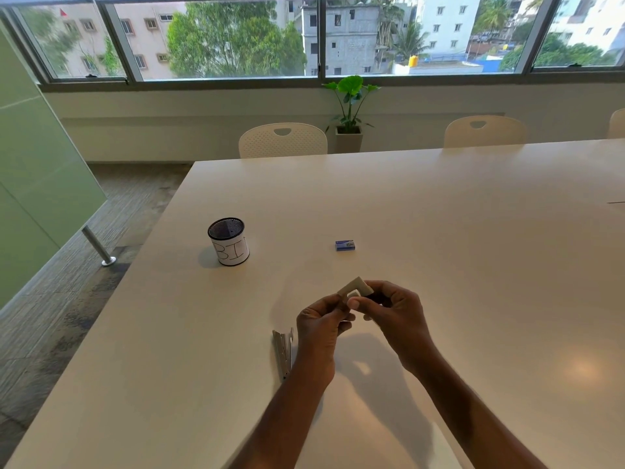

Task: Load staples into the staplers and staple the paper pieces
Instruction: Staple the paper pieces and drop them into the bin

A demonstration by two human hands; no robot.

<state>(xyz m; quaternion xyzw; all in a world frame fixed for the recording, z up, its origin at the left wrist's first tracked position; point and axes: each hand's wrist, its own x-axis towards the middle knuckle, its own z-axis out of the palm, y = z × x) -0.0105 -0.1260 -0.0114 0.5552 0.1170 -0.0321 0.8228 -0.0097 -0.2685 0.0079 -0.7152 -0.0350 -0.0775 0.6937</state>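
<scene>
Pinching folded paper piece (355, 288), left hand (318, 328) and right hand (395, 313) grips closed around it

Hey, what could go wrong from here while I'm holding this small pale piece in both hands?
1. The pale piece is only pinched at the fingertips of the left hand and right hand, off the table; it may slip and drop.
2. The stapler lies right beside the left wrist; a forearm shift could knock it.
3. The staple box sits farther off, so reaching for it likely means letting go with one hand.
</scene>
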